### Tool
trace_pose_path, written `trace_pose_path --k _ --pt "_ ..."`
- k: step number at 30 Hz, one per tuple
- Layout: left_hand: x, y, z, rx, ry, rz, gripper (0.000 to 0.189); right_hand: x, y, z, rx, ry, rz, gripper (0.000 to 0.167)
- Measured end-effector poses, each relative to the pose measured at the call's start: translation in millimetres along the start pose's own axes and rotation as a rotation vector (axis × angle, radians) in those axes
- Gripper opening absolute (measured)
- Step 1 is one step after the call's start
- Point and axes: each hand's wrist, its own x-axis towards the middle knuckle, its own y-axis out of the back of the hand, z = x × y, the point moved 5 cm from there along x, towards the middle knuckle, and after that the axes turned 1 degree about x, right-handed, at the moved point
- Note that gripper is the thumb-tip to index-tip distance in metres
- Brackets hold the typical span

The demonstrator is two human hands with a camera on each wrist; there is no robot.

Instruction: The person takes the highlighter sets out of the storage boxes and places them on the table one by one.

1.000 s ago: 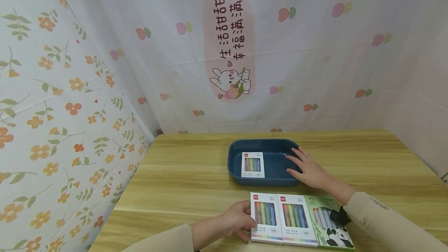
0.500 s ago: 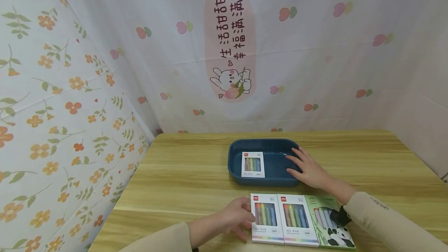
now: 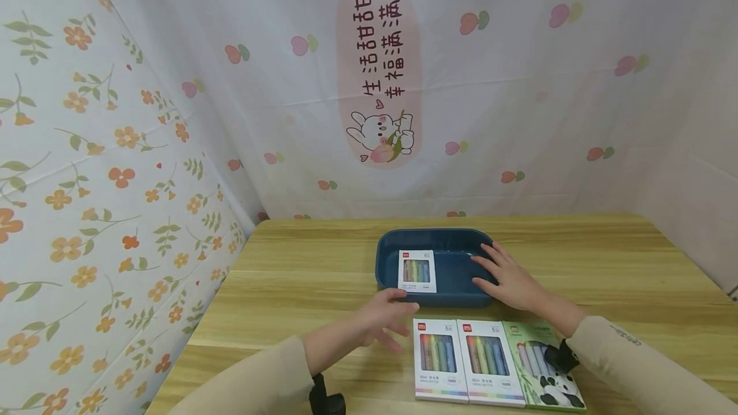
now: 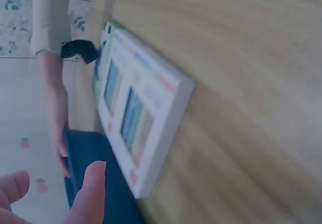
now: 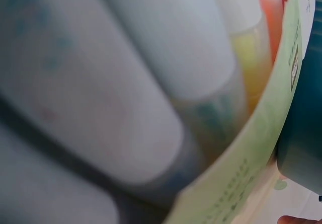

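Note:
In the head view my left hand (image 3: 383,320) hovers in front of the blue tray (image 3: 455,300), fingers spread and holding nothing. Below it, to the right, a white windowed box of highlighters (image 3: 441,360) lies flat. A matching white highlighter box (image 3: 491,362) sits against it, followed by a green box of pens with a panda picture (image 3: 542,367). Inside the tray, on its left side, lies a smaller-looking white highlighter box (image 3: 418,271). My right hand (image 3: 513,280) rests over the tray's right rim with extended fingers. Its wrist is above the green box, whose pens fill the right wrist view.
A wood-grain table (image 3: 305,300) carries everything. Behind it hangs a white printed curtain (image 3: 259,120), and a floral curtain (image 3: 115,210) runs along the left. A black wrist strap (image 3: 325,396) shows at my left sleeve.
My left hand has left the side of the nearest white box and moved up toward the tray's front edge, its fingers spreading. The right hand and the boxes stay practically where they were.

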Motion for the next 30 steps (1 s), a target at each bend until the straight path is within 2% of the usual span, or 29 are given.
trace_pose_path --k 6,9,11,17,21,24,26,30 --pt "8.2 10.7 26.1 -0.014 -0.079 0.021 0.054 0.6 0 -1 -0.005 0.002 -0.004 0.053" --pt "18.9 16.0 39.0 -0.019 -0.119 0.050 0.054 0.5 0 -1 -0.010 0.005 -0.004 0.053" --pt "28.3 19.7 45.2 -0.013 -0.122 0.081 0.056 0.5 1 -2 -0.010 0.008 -0.003 0.053" --pt "59.5 26.9 52.2 -0.004 -0.051 0.135 0.058 0.5 0 0 -0.012 0.013 -0.001 0.053" --pt "74.3 26.7 51.2 -0.030 0.006 0.162 0.059 0.6 -2 0 -0.014 0.012 -0.004 0.053" --pt "80.3 25.3 50.7 -0.018 0.027 0.190 0.058 0.4 -1 -1 -0.011 0.009 -0.005 0.053" --pt "77.6 23.1 54.6 -0.004 0.027 0.205 0.057 0.4 0 -1 -0.011 0.007 -0.005 0.053" --pt "87.6 20.5 52.8 0.030 0.052 0.236 0.057 0.2 0 -1 -0.017 0.008 -0.008 0.053"
